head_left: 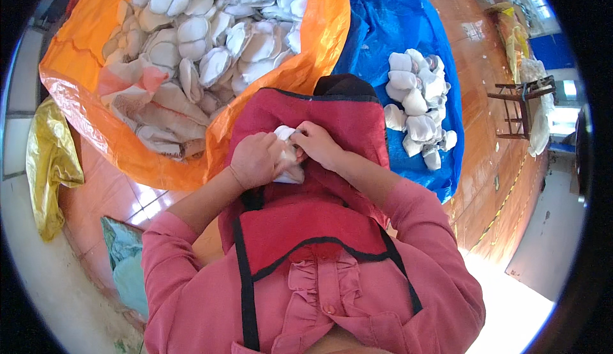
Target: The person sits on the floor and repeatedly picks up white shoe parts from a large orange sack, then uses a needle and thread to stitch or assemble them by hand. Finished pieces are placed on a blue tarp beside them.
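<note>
Both of my hands meet over my lap on a red apron with black trim. My left hand and my right hand together grip a small white padded piece, mostly hidden between the fingers. Ahead on the left, a big orange sack lies open, full of several white and cream padded pieces. To my right a blue sheet carries a smaller heap of white pieces.
A crumpled yellow bag lies at the far left and a pale green bag by my left elbow. A dark wooden stool stands at the right on the glossy reddish floor. More bags lie at the top right.
</note>
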`<state>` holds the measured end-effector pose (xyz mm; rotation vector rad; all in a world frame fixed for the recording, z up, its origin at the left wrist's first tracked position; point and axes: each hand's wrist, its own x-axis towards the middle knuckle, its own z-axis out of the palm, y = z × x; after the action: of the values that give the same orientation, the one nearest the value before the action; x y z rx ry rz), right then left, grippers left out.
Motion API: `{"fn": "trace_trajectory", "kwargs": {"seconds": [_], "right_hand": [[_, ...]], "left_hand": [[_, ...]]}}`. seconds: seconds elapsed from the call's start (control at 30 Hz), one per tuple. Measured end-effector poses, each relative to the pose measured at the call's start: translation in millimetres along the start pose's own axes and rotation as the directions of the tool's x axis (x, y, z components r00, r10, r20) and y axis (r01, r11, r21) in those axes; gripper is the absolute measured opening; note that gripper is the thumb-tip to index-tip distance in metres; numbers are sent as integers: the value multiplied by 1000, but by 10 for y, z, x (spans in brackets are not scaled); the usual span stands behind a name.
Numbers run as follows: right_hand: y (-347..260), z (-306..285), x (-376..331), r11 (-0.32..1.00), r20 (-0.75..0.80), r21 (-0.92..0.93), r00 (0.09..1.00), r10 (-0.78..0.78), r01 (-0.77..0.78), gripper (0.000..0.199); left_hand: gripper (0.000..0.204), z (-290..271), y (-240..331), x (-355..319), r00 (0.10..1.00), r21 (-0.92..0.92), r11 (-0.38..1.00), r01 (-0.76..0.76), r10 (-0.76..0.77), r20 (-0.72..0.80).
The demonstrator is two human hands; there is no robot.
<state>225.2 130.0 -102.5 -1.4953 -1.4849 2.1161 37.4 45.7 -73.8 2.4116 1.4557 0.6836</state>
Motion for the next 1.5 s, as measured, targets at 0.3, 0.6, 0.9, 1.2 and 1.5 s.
{"fn": "trace_trajectory", "kwargs": {"seconds": [0.3, 0.6, 0.9, 1.2, 1.5], "right_hand": [[190, 333, -103, 813, -130, -344, 834, -536, 469, 22], [204, 380, -114, 740, -114, -418, 778, -618, 527, 22], [250, 375, -50, 704, -96, -470, 762, -641, 533, 24], [280, 386, -210, 787, -132, -347, 804, -580, 510, 25], [-52, 133, -218, 614, 182, -646, 872, -454, 454, 36]], "left_hand": [[14, 54, -14, 107, 903, -91, 904, 417, -423, -74], [8, 245, -42, 42, 879, -56, 888, 456, -459, -128], [9, 356, -128, 83, 789, -7, 790, 613, -612, -46], [20, 298, -66, 24, 743, -34, 742, 670, -670, 14], [23, 324, -128, 5, 778, -271, 741, 614, -627, 46]]}}
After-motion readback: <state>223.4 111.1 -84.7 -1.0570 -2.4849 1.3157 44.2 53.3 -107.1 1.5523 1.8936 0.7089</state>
